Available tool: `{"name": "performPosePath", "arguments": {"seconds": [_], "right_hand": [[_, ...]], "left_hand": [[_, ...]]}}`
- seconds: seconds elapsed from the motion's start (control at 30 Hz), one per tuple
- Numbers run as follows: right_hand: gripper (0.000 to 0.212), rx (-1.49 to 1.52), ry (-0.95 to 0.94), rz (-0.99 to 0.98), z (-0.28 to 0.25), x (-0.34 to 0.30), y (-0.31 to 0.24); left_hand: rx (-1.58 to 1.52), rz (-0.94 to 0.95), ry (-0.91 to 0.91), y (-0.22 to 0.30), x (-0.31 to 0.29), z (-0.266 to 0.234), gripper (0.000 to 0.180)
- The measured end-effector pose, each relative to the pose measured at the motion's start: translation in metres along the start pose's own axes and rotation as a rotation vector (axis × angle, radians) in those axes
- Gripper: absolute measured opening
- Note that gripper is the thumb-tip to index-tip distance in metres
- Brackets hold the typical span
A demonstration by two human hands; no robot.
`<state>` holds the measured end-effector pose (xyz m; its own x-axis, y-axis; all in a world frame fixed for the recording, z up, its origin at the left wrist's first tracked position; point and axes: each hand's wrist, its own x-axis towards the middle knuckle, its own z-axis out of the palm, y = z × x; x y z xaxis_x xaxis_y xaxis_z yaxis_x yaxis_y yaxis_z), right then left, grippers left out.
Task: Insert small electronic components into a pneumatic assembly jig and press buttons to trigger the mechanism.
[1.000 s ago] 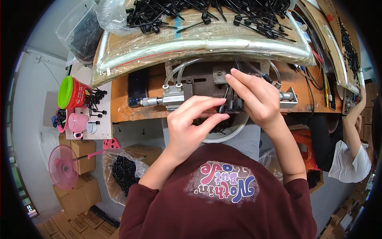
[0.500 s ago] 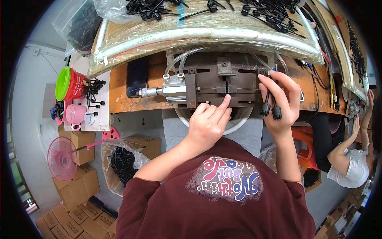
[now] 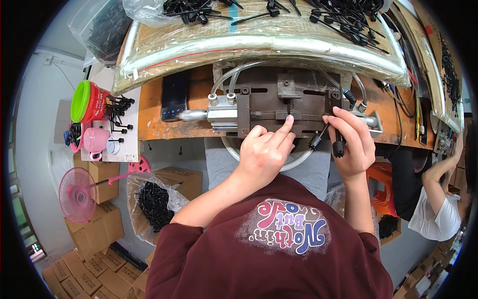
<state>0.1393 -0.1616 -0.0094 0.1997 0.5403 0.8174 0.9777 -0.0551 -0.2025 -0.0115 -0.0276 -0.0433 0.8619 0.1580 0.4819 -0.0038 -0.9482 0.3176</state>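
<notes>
Under my hands lies a dark metal clamping fixture (image 3: 269,94) with a pneumatic cylinder (image 3: 222,118) at its left end. My left hand (image 3: 266,149) stretches its index finger onto a small black part (image 3: 288,108) at the fixture's middle; the other fingers are loosely bent and hold nothing. At the fixture's right side my right hand (image 3: 352,142) pinches black plastic stems with toothed round heads (image 3: 339,147). One of their heads (image 3: 314,143) points down toward my left hand. A thin metal rod (image 3: 311,115) runs crosswise between the middle and my right fingertips.
A plastic-wrapped shelf (image 3: 259,52) behind the fixture bears piles of black stems (image 3: 348,27). At left stand a red bucket (image 3: 97,107) with a green rim and a pink cup (image 3: 95,139). Cartons (image 3: 94,226) and a pink fan (image 3: 77,194) are lower left. Another person (image 3: 438,209) works at right.
My right hand has lowered slightly, and the stems in it have spread apart, one swinging left. The knob left of the cylinder is now blurred by motion. My left finger stays at the middle.
</notes>
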Motion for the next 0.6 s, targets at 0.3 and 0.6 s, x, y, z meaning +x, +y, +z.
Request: {"name": "performPosePath", "arguments": {"seconds": [0.3, 0.6], "right_hand": [[0.027, 0.034, -0.114, -0.161, 0.002, -0.007, -0.015], [0.029, 0.032, -0.032, 0.029, 0.005, -0.011, -0.014]], "left_hand": [[-0.595, 0.017, 0.179, 0.004, 0.006, -0.033, 0.035], [-0.367, -0.139, 0.094, 0.0, -0.011, -0.017, 0.026]]}}
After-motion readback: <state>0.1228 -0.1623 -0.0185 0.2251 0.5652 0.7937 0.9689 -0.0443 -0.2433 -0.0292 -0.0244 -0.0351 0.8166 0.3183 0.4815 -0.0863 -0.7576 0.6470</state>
